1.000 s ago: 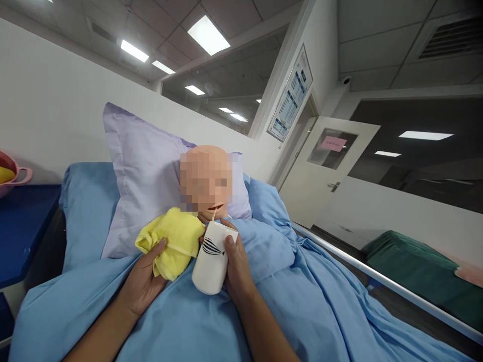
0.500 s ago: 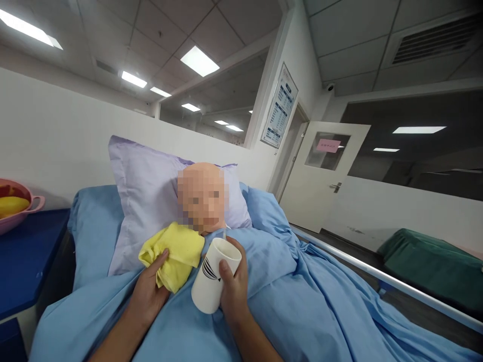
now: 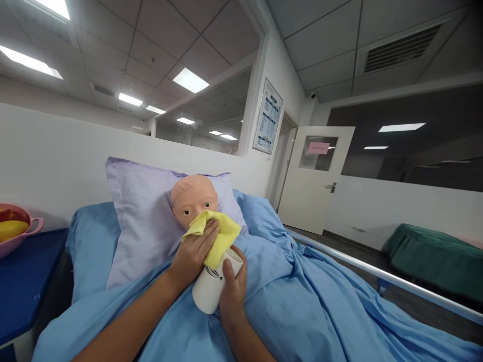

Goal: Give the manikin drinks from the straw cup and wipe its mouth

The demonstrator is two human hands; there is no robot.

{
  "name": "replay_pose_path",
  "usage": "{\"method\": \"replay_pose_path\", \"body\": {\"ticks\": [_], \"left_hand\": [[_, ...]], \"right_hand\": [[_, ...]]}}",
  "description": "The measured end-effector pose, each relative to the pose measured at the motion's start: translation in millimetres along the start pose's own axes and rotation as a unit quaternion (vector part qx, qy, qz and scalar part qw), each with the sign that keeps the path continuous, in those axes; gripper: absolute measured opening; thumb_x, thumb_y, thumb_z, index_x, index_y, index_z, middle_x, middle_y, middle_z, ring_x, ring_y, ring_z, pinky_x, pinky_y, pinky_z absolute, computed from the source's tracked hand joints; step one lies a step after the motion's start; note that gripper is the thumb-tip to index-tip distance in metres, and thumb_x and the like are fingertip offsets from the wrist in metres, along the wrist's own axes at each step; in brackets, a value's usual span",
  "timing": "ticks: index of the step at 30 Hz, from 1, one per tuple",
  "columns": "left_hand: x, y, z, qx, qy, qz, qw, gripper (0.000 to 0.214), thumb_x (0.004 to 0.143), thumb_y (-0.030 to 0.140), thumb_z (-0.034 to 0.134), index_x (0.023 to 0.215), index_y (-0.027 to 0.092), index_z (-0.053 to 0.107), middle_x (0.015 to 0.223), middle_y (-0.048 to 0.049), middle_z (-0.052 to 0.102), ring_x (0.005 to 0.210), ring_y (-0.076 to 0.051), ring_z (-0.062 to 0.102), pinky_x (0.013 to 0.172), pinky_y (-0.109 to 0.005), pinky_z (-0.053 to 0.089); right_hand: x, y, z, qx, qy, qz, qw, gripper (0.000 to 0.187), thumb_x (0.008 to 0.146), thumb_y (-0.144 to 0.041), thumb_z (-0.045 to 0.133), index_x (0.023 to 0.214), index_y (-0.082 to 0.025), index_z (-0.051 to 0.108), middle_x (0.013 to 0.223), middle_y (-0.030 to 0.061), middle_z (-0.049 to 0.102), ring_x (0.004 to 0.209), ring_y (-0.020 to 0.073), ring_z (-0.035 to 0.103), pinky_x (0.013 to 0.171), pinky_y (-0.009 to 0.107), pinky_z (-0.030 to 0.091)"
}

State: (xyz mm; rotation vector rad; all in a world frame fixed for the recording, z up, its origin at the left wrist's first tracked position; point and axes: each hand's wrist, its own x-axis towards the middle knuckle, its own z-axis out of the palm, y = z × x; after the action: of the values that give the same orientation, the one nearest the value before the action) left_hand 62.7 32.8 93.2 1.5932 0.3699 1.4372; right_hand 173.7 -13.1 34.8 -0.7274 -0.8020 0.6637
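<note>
A yellow cloth [image 3: 225, 232] covers the mouth area of a mannequin head [image 3: 192, 196] that rests on a lilac pillow [image 3: 141, 216]. My left hand [image 3: 194, 251] presses the cloth there, its fingers laid over the fabric. Part of the cloth hangs over the rim of a white cup [image 3: 207, 291] with black curved lines on its side. The cup leans to the right, and my right hand [image 3: 234, 286] is wrapped around it. What is inside the cup is hidden. Blue bedding [image 3: 287, 306] covers the mannequin's body below the head.
At left, a pink basin [image 3: 15, 236] with yellow and red things in it stands on a dark blue tabletop [image 3: 28, 276]. A white bed rail [image 3: 362, 264] runs along the right side. Beyond are a door [image 3: 313, 201] and a green-covered piece of furniture [image 3: 426, 256].
My left hand has moved up and right with the yellow cloth, from beside the mannequin's chin onto its mouth. The cup stays nearly in place in my right hand. The view has shifted slightly.
</note>
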Motion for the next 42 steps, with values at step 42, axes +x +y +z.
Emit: {"method": "replay_pose_path", "body": {"ticks": [42], "left_hand": [[21.6, -24.1, -10.7, 0.496, -0.033, 0.416, 0.762, 0.050, 0.095, 0.012, 0.044, 0.144, 0.019, 0.041, 0.139, -0.0119, 0.058, 0.133, -0.023, 0.049, 0.113, -0.043, 0.042]], "right_hand": [[4.9, 3.1, -2.1, -0.007, 0.006, 0.014, 1.000, 0.063, 0.076, -0.058, 0.069, 0.123, -0.021, 0.051, 0.101, 0.0074, 0.069, 0.083, 0.0234, 0.067, 0.071, 0.037, 0.055]]}}
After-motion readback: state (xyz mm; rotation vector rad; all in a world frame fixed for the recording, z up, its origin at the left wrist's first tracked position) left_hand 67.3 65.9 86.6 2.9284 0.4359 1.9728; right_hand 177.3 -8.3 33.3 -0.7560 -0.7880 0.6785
